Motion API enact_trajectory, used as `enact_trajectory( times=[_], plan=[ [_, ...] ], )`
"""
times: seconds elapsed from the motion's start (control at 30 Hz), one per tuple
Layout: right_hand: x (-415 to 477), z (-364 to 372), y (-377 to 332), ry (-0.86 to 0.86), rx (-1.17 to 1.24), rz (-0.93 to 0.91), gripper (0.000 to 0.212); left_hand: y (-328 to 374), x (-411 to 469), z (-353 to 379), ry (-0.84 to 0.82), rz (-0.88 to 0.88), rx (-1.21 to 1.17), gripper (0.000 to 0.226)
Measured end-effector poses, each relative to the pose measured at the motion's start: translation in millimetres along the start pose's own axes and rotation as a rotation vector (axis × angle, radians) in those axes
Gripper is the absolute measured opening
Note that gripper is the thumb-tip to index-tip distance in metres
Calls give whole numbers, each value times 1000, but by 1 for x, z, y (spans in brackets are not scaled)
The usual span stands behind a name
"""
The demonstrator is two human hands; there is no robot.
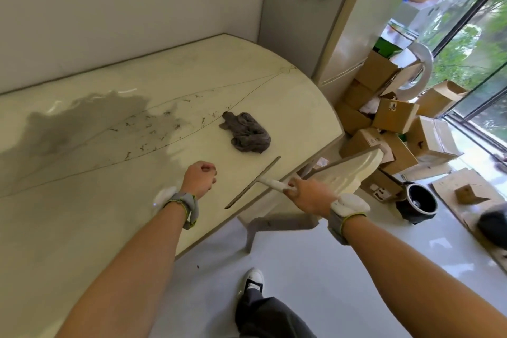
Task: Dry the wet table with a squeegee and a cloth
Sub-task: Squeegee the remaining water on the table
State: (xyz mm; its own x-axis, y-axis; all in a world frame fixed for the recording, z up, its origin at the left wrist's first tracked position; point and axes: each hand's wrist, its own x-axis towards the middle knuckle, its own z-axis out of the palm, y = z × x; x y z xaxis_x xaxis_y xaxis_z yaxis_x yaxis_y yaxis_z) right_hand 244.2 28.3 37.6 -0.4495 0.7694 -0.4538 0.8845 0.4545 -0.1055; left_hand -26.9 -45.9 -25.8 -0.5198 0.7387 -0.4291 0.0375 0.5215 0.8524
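Observation:
The cream table [82, 217] carries a large dark puddle [68, 129] on its left half, with small dark specks scattered to the puddle's right. A crumpled grey cloth [248, 133] lies on the table's right part. My right hand [307, 195] grips the white handle of the squeegee [253, 182], whose long dark blade lies over the table near its front edge. My left hand [200, 175] hovers over the table just left of the blade, fingers curled into a fist and holding nothing.
A white chair [343, 173] stands against the table's right edge. Several cardboard boxes [395, 115] pile up by the window beyond it, with a black bucket [421, 200] on the floor. A wall runs behind the table. My shoe [252, 280] is on the grey floor.

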Motion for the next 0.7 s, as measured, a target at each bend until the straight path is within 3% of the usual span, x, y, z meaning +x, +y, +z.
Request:
enact_trajectory(
  times=[0.07, 0.23, 0.3, 0.53, 0.7],
  plan=[
    [-8, 7, -18, 12, -40, -37, 43, -15, -17, -17, 9, 42, 73, 13],
    [-38, 46, -100, -12, -162, -200, 41, -90, -80, -92, 54, 190, 731, 25],
    [-41, 69, -129, -7, -165, -224, 42, -113, -100, -115, 58, 179, 865, 30],
    [-10, 94, -195, 24, -72, -224, 41, -153, -144, -164, 181, 40, 809, 32],
    [38, 76, -231, 37, -71, -339, 38, -154, -148, -170, 275, -19, 759, 32]
  ],
)
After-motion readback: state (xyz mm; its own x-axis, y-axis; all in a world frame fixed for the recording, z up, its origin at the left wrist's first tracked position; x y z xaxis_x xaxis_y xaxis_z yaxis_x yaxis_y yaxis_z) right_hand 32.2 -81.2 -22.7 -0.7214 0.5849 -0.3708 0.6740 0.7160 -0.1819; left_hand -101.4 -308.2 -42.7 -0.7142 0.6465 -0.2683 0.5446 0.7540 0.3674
